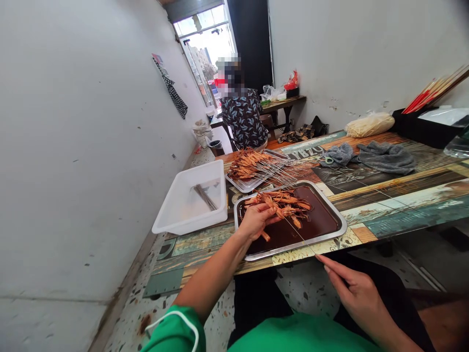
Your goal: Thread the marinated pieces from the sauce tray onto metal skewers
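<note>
Over a metal tray (342, 226) of dark red-brown liquid, my left hand (258, 220) pinches a stringy orange-brown food piece (274, 203). My right hand (353, 283) is in front of the table edge, fingers closed on the near end of a thin metal skewer (301, 237). The skewer's far end meets the food at my left fingers; how deep it goes in is hidden. More stringy food pieces (298, 208) lie in the liquid. Behind, a second tray (247, 186) carries a pile of skewered food (245, 164), the bare skewer ends pointing right.
A white plastic bin (168, 215) with several metal skewers (205, 196) stands left of the trays. Grey cloths (384, 157), a bagged pale bundle (370, 124) and a black box (414, 129) lie to the right. A person (244, 117) sits beyond the table, back turned.
</note>
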`<state>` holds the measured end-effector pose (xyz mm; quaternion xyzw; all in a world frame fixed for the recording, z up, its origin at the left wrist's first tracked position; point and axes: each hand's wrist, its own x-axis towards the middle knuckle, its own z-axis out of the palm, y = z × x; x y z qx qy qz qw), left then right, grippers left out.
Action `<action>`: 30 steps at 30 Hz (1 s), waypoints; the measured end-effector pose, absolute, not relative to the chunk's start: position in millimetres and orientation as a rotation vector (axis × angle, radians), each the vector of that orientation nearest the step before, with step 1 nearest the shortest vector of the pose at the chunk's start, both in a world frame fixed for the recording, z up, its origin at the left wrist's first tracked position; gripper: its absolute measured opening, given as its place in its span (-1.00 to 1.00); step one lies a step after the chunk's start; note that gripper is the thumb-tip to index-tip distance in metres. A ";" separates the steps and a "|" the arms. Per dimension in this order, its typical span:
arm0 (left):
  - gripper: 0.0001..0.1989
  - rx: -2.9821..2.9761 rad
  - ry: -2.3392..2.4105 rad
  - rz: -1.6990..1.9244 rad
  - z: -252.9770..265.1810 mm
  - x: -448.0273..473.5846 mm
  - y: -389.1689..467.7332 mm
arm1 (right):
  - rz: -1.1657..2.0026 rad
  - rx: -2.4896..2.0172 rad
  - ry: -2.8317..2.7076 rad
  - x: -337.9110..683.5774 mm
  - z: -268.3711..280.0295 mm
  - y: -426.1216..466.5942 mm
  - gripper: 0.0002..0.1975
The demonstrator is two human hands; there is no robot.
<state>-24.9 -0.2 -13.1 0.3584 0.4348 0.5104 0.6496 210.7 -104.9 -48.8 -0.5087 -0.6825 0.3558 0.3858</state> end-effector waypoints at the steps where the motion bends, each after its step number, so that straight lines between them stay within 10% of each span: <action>1: -0.73 0.817 0.983 1.158 -12.7 -25.1 -0.2 | 0.904 -1.263 -1.732 210.5 -49.1 -105.3 -0.67; 11: -0.79 0.819 0.937 1.063 -8.8 -31.7 1.8 | 2.214 -0.991 -0.731 202.6 -41.2 -104.2 -0.71; 19: -0.88 0.660 0.937 1.097 -3.2 -35.4 5.7 | 2.238 -0.868 -0.604 207.8 -40.8 -101.5 -0.78; 24: -0.95 0.599 0.949 1.107 -9.8 -34.3 8.3 | 1.962 -1.137 -0.945 212.6 -47.9 -105.1 -0.64; 30: -0.95 0.632 0.949 1.170 -15.3 -30.4 7.6 | 0.788 -1.192 -1.872 224.0 -64.7 -111.9 -0.65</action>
